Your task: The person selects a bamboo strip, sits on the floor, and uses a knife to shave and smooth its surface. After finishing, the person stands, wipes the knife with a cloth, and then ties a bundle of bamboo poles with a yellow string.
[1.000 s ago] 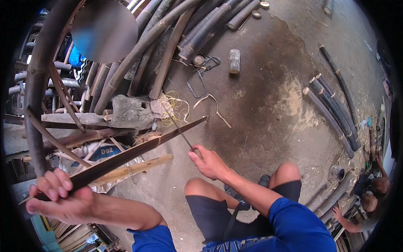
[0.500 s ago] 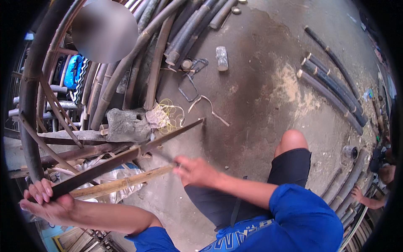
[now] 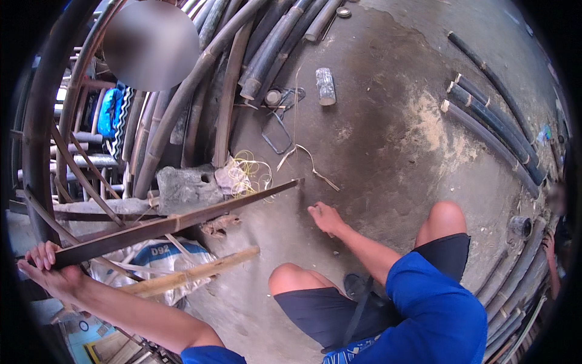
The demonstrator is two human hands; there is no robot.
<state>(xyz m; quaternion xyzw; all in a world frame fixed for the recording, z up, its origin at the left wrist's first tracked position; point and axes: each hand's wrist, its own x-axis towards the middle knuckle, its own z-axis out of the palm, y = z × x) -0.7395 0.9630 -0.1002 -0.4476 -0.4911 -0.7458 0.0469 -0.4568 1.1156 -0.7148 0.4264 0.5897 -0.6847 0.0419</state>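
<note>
A long dark split bamboo strip slants across the left side, its far tip raised toward the middle of the floor. My left hand grips its near end, fingers curled over the edge. My right hand is closed, apart from the strip and to the right of its far tip. What it holds is hidden or too blurred to make out. Below the strip lies a pale bamboo pole, pointing toward my left knee. Beneath them is a white and blue sack.
A grey stone block sits beside tangled yellow strips. Bamboo poles lean at the back left. A short log piece and a metal-framed saw-like tool lie on the floor. More poles lie right, near another person's hand.
My right hand has moved right, away from the strip; a blurred blade-like tool earlier reached from it to the strip. My left hand keeps its hold. The view has shifted slightly.
</note>
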